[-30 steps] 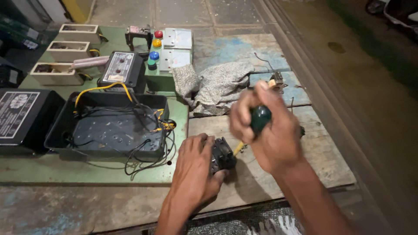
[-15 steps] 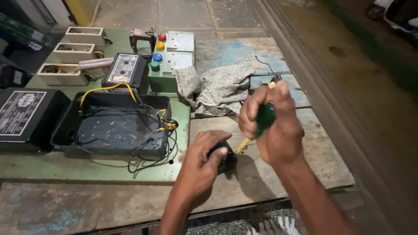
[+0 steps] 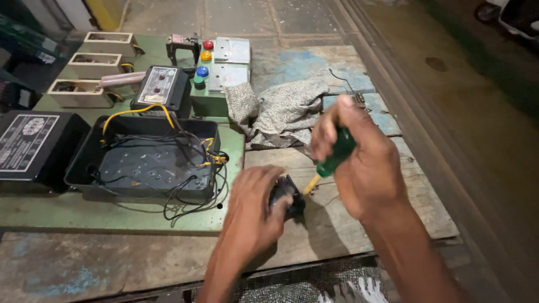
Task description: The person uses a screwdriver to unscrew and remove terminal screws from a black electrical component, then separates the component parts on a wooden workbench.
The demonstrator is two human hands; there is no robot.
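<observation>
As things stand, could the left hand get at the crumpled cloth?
Probably not at once: the left hand is pressing down on the small black part, and the right hand with its screwdriver lies between it and the cloth.

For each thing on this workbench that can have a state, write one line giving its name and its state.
Left hand: pressed on the small black part, holding it on the wooden board.
Right hand: gripping the green-handled screwdriver, its tip at the part.
Black case: open, wires inside.
Black lid: off, lying beside the case.
Grey cloth: crumpled.
</observation>
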